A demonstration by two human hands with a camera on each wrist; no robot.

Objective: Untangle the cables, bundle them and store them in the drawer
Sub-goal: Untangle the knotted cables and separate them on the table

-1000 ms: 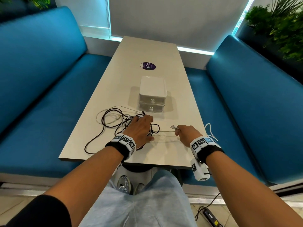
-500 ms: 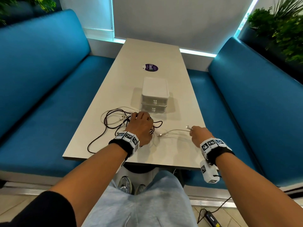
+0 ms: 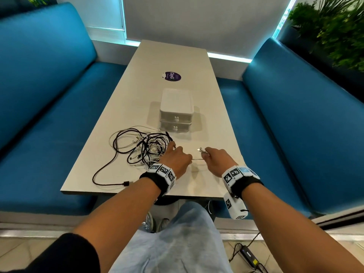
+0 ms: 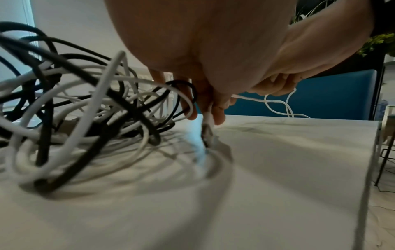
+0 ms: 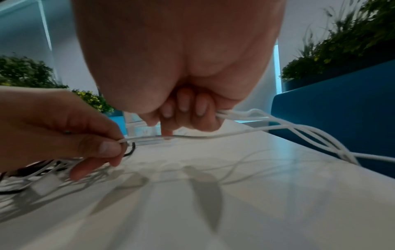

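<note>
Only right wrist view shows left hand (image 5: pixel 64 132) pinching white cable (image 5: pixel 192 137).

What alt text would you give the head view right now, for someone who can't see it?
Both hands hold a thin white cable stretched between them over a beige table: the left hand beside a tangle of black and white cables, the right hand keeping the plug end. A white two-drawer box stands beyond, drawers closed.

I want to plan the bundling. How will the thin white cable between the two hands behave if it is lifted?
The white cable probably droops: beyond the right hand it hangs in loose loops. It looks thin and light. Pulling may drag the tangle, where the left hand pinches it.
</note>
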